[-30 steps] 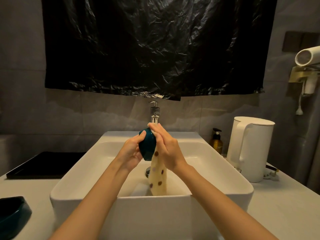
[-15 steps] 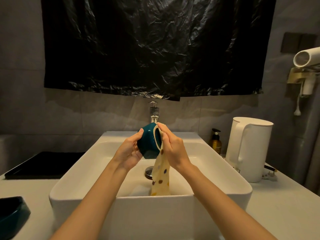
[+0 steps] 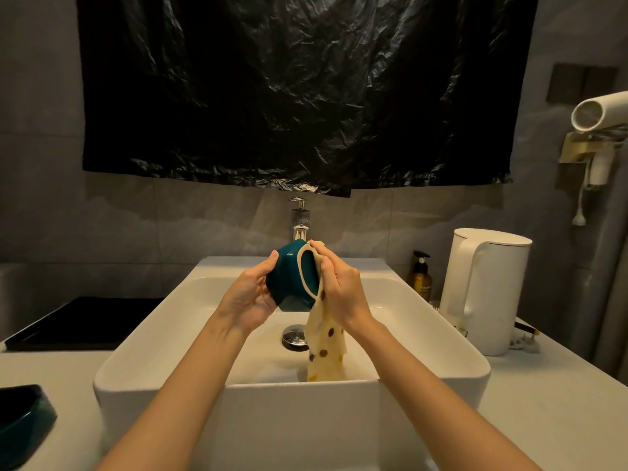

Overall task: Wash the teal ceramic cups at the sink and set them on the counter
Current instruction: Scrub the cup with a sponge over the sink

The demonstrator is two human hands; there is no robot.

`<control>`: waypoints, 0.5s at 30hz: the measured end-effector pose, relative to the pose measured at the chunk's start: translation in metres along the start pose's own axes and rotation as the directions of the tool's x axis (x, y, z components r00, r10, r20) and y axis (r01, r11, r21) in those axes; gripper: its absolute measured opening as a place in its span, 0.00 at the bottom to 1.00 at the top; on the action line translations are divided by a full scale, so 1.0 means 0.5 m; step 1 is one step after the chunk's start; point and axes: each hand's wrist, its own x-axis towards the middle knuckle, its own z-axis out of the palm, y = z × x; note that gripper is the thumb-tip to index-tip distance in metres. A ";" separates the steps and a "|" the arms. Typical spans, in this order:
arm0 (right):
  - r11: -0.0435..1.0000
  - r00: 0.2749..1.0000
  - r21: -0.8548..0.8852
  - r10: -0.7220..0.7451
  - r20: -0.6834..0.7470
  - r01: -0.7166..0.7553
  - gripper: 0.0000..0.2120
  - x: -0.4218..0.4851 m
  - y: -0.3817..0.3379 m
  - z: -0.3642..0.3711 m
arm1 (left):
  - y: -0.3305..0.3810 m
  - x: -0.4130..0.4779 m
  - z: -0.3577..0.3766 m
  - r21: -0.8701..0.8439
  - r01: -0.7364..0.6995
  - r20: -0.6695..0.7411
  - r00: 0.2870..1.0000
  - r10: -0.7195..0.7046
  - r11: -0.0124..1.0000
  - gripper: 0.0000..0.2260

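- Compared with a second ago, you've rolled the cup [image 3: 289, 280] in your left hand [image 3: 249, 300]. Then its rounded outside faced the camera; now its pale-edged mouth points right, toward your other hand.
- Left hand is wrapped round the cup's base and side, thumb on top, holding it in the middle of the frame, above the sink [image 3: 238, 396] and just under the tap [image 3: 300, 219].
- Right hand [image 3: 341, 290] is closed on the spotted cloth [image 3: 324, 351], pressing it against the rim. The rest of the cloth hangs down into the basin.
- My read: you've gone from wiping the outside to the rim and inside, so this cup is mid-wash. It isn't on the counter [image 3: 543, 402] yet.
- I can't see any water running from the tap.
- There's a teal dish [image 3: 20, 426] on the counter at the lower left, cut off by the frame. Might be another cup, can't tell.
- Writing: the brown pump bottle [image 3: 420, 277] right of the sink has a label, way too small to read. The white kettle [image 3: 486, 287] shows no logo.
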 end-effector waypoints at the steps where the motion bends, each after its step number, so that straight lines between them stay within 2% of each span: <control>1: 1.000 1.000 0.001 0.006 0.001 -0.006 0.18 0.000 0.000 0.000 | 0.001 -0.001 0.000 -0.021 -0.001 0.000 1.000 0.001 1.000 0.08; 10: 0.994 0.997 0.075 0.080 0.006 -0.080 0.18 -0.002 -0.003 0.003 | 0.010 0.011 -0.016 -0.217 -0.009 -0.002 1.000 0.009 0.976 0.11; 15: 0.995 0.995 0.044 0.089 0.048 -0.092 0.18 -0.008 -0.004 0.008 | 0.015 0.021 -0.033 -0.323 -0.055 -0.048 0.998 0.042 0.945 0.11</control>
